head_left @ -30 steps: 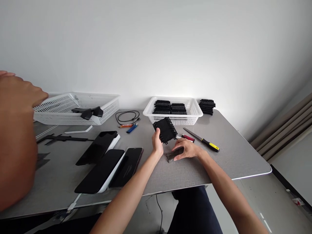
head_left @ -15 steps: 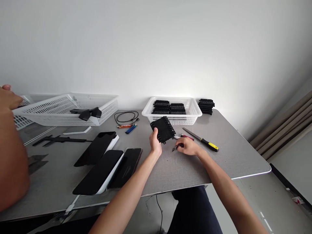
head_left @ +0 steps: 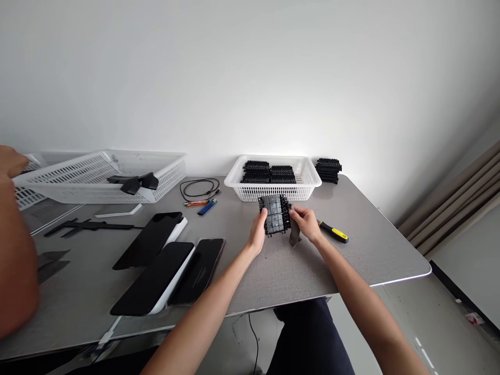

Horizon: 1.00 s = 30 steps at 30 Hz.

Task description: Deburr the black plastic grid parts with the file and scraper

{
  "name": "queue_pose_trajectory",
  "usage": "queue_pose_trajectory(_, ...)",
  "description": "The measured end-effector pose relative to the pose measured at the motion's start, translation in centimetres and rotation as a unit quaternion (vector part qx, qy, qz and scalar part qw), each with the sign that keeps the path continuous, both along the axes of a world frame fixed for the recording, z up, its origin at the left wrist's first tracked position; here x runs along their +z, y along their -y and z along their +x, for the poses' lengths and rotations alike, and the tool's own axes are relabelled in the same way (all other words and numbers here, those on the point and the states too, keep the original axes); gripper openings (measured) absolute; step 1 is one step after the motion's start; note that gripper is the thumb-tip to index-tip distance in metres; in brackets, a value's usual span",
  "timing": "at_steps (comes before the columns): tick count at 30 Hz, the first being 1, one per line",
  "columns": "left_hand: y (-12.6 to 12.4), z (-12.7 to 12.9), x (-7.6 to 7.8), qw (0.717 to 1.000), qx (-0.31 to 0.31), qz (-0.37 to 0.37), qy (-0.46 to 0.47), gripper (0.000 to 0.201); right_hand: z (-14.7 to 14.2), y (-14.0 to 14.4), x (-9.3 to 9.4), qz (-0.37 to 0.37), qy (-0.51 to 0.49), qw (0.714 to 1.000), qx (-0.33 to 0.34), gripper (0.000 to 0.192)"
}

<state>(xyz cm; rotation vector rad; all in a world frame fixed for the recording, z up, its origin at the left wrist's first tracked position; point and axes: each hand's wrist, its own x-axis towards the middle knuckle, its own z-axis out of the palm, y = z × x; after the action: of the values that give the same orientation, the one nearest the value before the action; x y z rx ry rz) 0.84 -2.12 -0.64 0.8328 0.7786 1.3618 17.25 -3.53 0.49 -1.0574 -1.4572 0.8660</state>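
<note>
At centre frame, the left hand (head_left: 258,233) and right hand (head_left: 307,223) had their fingers clamped on a black plastic part (head_left: 275,222) above the tabletop (head_left: 351,260), before the white basket (head_left: 273,191)

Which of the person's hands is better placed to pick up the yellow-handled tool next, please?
Probably the right hand: the yellow-handled tool lies just beside it, while the left hand grips the black part.
</note>
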Motion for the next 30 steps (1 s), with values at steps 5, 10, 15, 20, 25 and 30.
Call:
queue_pose_trajectory(5, 0.6, -0.1, 1.4, 0.986, -0.123, -0.076, 0.085, 0.056, 0.4, 0.1, 0.3, 0.004, 0.038, 0.999, 0.008, 0.045)
queue_pose_trajectory(10, 0.9, -0.6, 2.4, 0.98, -0.126, -0.088, 0.129, 0.054, 0.6, 0.3, 0.5, -0.014, 0.0, 1.0, -0.007, 0.042)
queue_pose_trajectory(15, 1.2, -0.6, 2.4, 0.975, -0.156, -0.1, 0.119, 0.06, 0.7, 0.7, 0.7, 0.049, -0.002, 0.976, -0.211, 0.044)
queue_pose_trajectory(20, 1.7, 0.0, 2.2, 0.969, -0.216, -0.083, 0.087, 0.068, 0.1, 1.3, 0.7, 0.144, 0.138, 0.955, -0.22, 0.038)
queue_pose_trajectory(25, 1.8, 0.3, 2.1, 0.974, -0.195, -0.072, 0.085, 0.067, -0.9, 1.3, 0.1, 0.136, 0.337, 0.919, -0.152, 0.047)
queue_pose_trajectory(30, 0.9, -0.6, 2.3, 0.987, -0.097, -0.055, 0.111, 0.066, -1.6, 1.3, -0.2, 0.137, 0.436, 0.885, -0.089, 0.052)
